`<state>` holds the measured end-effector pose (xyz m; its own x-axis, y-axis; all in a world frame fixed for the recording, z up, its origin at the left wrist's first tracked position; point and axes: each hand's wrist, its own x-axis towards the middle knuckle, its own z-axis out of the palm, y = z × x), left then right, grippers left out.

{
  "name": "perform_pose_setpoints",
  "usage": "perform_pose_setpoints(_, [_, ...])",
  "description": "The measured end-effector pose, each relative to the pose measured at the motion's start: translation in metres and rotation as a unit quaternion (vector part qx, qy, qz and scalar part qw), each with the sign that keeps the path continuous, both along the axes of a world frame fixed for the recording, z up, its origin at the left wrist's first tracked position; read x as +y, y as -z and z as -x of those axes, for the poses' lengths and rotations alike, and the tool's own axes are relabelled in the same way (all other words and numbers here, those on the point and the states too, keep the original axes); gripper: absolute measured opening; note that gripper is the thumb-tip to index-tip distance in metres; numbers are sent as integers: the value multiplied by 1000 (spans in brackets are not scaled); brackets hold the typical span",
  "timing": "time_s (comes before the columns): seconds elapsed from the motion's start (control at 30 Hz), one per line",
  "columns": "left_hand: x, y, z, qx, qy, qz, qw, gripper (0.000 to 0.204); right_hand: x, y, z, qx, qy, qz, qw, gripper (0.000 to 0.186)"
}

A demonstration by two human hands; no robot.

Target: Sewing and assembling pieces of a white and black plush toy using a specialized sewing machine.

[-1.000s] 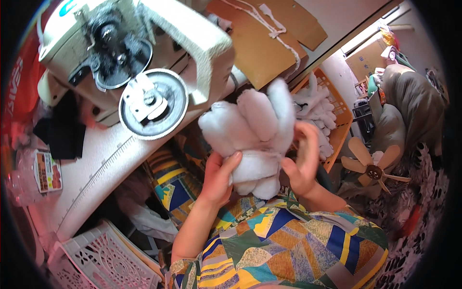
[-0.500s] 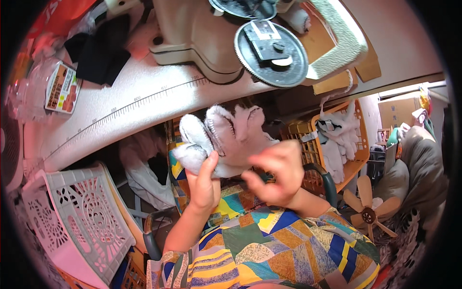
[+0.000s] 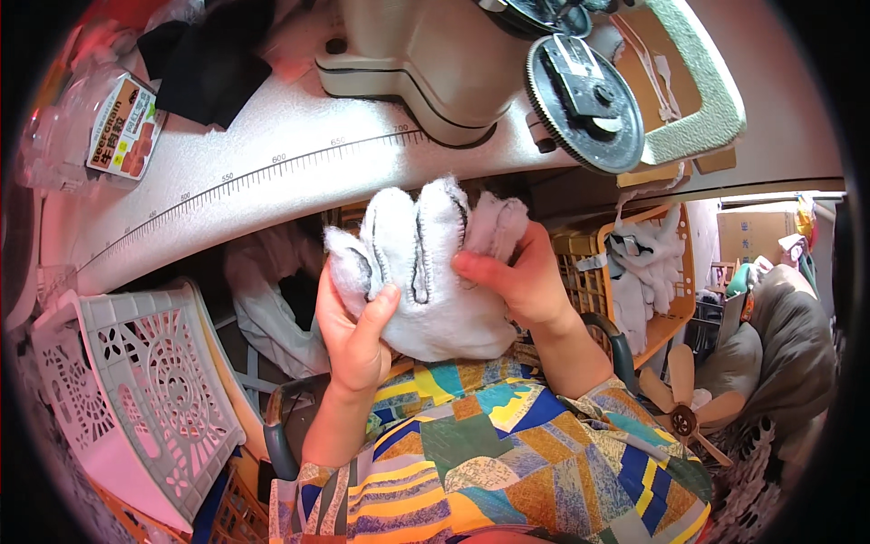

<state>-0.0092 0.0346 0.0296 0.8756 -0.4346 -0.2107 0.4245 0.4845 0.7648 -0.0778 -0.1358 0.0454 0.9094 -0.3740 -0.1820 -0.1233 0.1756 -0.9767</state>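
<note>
I see the left hand [image 3: 355, 340] and right hand [image 3: 524, 283] pinching opposite sides of a fluffy white glove [image 3: 453, 322] before the patterned garment [image 3: 489, 444]. Beyond, a sewing machine [image 3: 408, 72] stands on the ruler-marked surface [image 3: 299, 195]; rightward, an orange basket [image 3: 580, 269].

- A white, fuzzy, glove-shaped piece of soft fabric [image 3: 444, 322] is held up between the left hand [image 3: 356, 337] and the right hand [image 3: 524, 279].
- Its finger-like lobes [image 3: 392, 238] point away from the wearer, the two middle ones upright side by side, the outer ones leaning outward.
- Dark stitched seams [image 3: 420, 281] edge the lobes, running down between the middle pair.
- The broad palm part bulges below, its lower edge rounded.
- The rightmost lobe bends at the right hand's grip.
</note>
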Motion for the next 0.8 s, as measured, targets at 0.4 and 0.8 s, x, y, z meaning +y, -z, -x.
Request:
perform_pose_setpoints(0.4, [3,1,-13,65,-46,42,996,49,6,65,72,-57,-84,353,930,71])
perform_pose_setpoints(0.8, [4,42,-2,-46,-137,-150,978,48,11,52,76,-91,-63,432,895,33])
